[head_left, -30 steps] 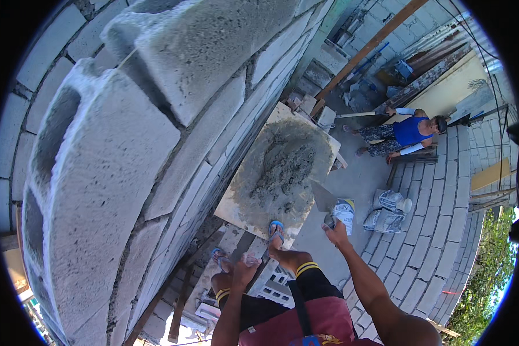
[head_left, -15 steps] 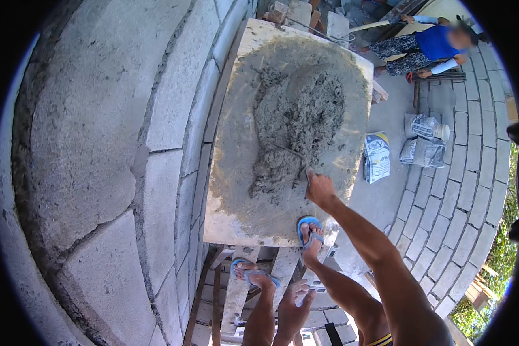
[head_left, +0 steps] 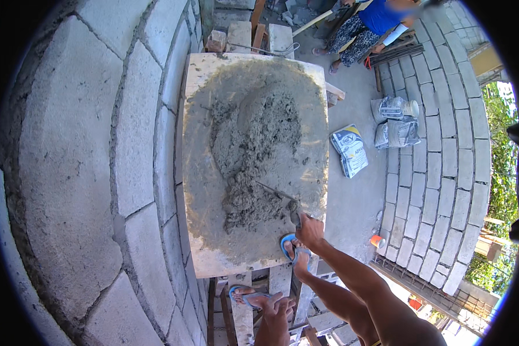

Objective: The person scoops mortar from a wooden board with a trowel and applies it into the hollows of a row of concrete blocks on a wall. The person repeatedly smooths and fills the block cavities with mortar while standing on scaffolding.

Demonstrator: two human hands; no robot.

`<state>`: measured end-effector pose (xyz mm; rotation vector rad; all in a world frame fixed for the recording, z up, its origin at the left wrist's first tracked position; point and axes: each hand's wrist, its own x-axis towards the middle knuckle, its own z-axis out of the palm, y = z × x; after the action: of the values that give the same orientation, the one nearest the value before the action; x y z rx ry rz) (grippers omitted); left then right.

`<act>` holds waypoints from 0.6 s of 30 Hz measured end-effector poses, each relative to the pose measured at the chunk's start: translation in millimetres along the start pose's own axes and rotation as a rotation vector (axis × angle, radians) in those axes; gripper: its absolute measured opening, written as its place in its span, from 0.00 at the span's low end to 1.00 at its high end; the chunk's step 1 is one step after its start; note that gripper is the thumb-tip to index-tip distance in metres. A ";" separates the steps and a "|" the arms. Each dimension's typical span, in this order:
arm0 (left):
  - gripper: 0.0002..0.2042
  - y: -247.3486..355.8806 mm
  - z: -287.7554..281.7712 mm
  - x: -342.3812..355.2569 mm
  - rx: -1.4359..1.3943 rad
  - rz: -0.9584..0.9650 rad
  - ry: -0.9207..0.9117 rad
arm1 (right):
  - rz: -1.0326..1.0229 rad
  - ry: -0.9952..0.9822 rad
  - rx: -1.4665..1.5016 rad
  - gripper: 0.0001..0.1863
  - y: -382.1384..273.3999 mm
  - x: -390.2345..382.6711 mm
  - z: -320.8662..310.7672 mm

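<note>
My right hand (head_left: 311, 230) is closed round the handle of a trowel (head_left: 294, 211). The trowel's thin blade edge reaches left into a heap of wet grey mortar (head_left: 251, 202), and mortar covers much of it. The heap spreads over a pale wooden board (head_left: 205, 256), smeared grey across most of its top. My left hand (head_left: 278, 310) hangs low beside my left foot, near the board's front edge, holding nothing, with its fingers loosely apart. My right foot, in a blue flip-flop (head_left: 288, 245), rests on the board's near right corner. My left foot stands on a plank below.
A concrete block wall (head_left: 138, 138) rises close on the left. Right of the board, a cement bag (head_left: 349, 151) lies on the floor, with more bags (head_left: 397, 132) by another block wall (head_left: 438, 173). A person in blue (head_left: 380, 20) stands at the far right. An orange cup (head_left: 378, 241) sits near the wall.
My view has shifted, so the board sits lower and further left. My right hand has drawn the trowel back toward me, showing more of it. My left hand has moved nearer my left foot.
</note>
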<state>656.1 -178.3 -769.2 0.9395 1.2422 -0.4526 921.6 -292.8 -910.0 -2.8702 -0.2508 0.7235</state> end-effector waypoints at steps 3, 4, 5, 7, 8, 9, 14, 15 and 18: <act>0.26 -16.8 -19.3 15.9 0.474 0.355 -0.105 | 0.233 0.204 0.023 0.18 67.2 72.3 -60.0; 0.26 -11.8 -28.6 15.9 0.466 0.358 -0.131 | 0.221 0.238 0.079 0.19 88.5 121.8 -87.1; 0.25 -0.4 -38.7 10.0 0.459 0.362 -0.157 | 0.196 0.281 0.053 0.20 104.3 176.5 -111.0; 0.25 35.3 -56.9 11.5 0.366 0.288 -0.130 | 0.155 0.208 0.044 0.19 121.9 282.2 -150.1; 0.25 57.6 -70.0 11.7 0.293 0.250 -0.098 | 0.164 0.105 -0.028 0.19 121.9 325.7 -162.1; 0.25 81.6 -82.2 13.7 0.189 0.220 -0.056 | -0.028 0.060 -0.168 0.16 116.6 358.8 -168.6; 0.24 151.2 -116.8 3.8 -0.363 0.141 0.049 | -0.420 -0.245 -0.177 0.10 55.7 379.5 -161.4; 0.24 154.4 -113.5 0.8 -0.445 0.119 0.010 | -0.466 -0.235 -0.180 0.10 43.7 365.2 -160.6; 0.24 153.5 -93.6 -10.6 -0.516 -0.008 -0.241 | -0.553 -0.150 -0.184 0.11 11.2 291.4 -154.9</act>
<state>711.5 -18.3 -707.9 0.4273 1.0688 -0.2236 1250.5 -263.6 -909.8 -2.6924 -1.1261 0.8257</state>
